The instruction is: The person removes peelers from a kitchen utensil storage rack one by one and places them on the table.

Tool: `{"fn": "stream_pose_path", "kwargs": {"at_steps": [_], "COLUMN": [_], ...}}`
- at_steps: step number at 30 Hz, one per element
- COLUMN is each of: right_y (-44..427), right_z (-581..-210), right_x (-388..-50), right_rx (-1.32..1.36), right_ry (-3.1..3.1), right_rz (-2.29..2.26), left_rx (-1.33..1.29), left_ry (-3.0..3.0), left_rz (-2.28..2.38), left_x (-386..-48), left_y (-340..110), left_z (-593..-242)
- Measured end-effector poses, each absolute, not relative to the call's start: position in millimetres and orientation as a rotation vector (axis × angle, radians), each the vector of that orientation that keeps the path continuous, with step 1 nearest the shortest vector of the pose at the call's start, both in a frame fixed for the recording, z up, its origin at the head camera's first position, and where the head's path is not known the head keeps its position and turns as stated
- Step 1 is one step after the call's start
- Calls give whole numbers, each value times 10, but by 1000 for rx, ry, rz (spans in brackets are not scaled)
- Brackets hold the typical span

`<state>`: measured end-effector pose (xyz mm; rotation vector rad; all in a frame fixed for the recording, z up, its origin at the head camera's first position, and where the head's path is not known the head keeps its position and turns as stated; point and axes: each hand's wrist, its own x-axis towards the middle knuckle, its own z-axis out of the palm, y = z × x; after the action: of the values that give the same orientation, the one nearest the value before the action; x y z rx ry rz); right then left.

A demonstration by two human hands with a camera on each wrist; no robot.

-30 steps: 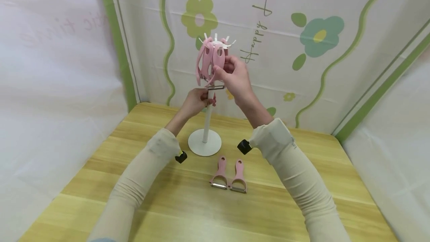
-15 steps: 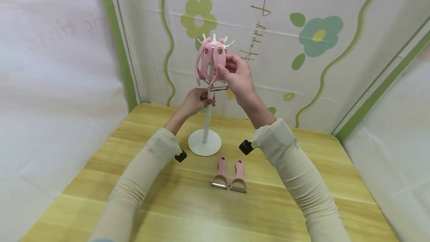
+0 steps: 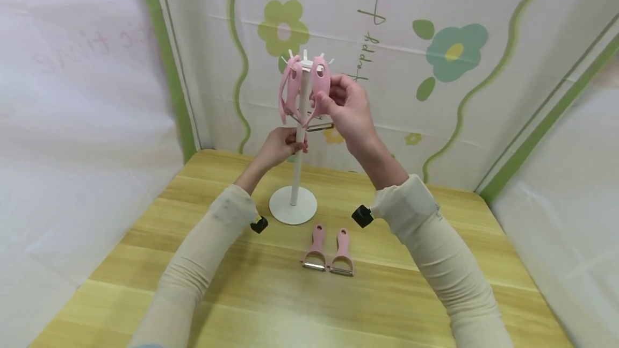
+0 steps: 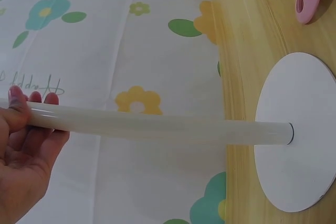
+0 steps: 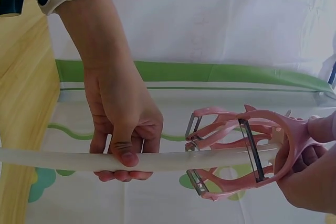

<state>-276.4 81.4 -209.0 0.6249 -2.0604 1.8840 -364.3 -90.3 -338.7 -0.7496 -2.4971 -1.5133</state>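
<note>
My left hand (image 3: 280,146) grips the white pole (image 3: 297,168) of a stand, fingers curled round it below the hanging peelers; the left wrist view shows the same hand (image 4: 29,150) on the pole (image 4: 157,127). With thumb and fingers my right hand (image 3: 353,111) pinches the handle of a pink peeler (image 3: 320,80) at the right side of the white hook ring (image 3: 306,63). Its blade end points down. Other pink peelers (image 3: 293,87) hang on the ring's left side. In the right wrist view, the held peeler (image 5: 294,135) lies in my right hand (image 5: 315,174), beside the pole.
Two pink peelers (image 3: 317,240) (image 3: 343,243) lie side by side on the wooden table (image 3: 232,294), in front of the stand's round white base (image 3: 285,211). A flowered white cloth (image 3: 396,95) stands behind the table, with white sheets at both sides.
My right hand has moved a little to the right with the peeler, which now stands apart from the peelers on the left. The left hand stays on the pole.
</note>
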Motion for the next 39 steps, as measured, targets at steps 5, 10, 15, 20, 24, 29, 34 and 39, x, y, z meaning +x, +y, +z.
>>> {"fn": "stream_pose_path", "kwargs": {"at_steps": [5, 10, 15, 20, 24, 29, 34, 39], "right_y": [824, 896, 1021, 1131, 1189, 1257, 1311, 1361], "right_z": [-2111, -2175, -2299, -2418, -2484, -2578, -2677, -2760], "right_x": [-2744, -2719, -2691, -2697, -2695, -2695, -2699, -2707], "right_rx": [643, 654, 688, 674, 652, 626, 626, 636], "right_ry": [-2070, -2069, -2065, -2062, -2083, -2115, -2112, -2102], "right_rz": [1897, 1923, 1984, 2049, 2053, 2051, 2083, 2099], "left_rx": [-731, -729, -748, -764, -763, -755, -749, -746], "left_ry": [-2503, -2503, -2505, -2505, -2495, -2502, -2506, -2496], "left_rz": [-1519, -1536, -1538, -1550, -1559, -1557, -1554, -1563], "left_x": [-3632, -3632, -3645, -3657, -3658, -3646, -3638, -3635], "left_y": [-948, -940, -905, -880, -874, -874, -872, -863], "left_z": [-3365, -3357, -3384, -3400, -3394, -3387, -3390, -3391]}}
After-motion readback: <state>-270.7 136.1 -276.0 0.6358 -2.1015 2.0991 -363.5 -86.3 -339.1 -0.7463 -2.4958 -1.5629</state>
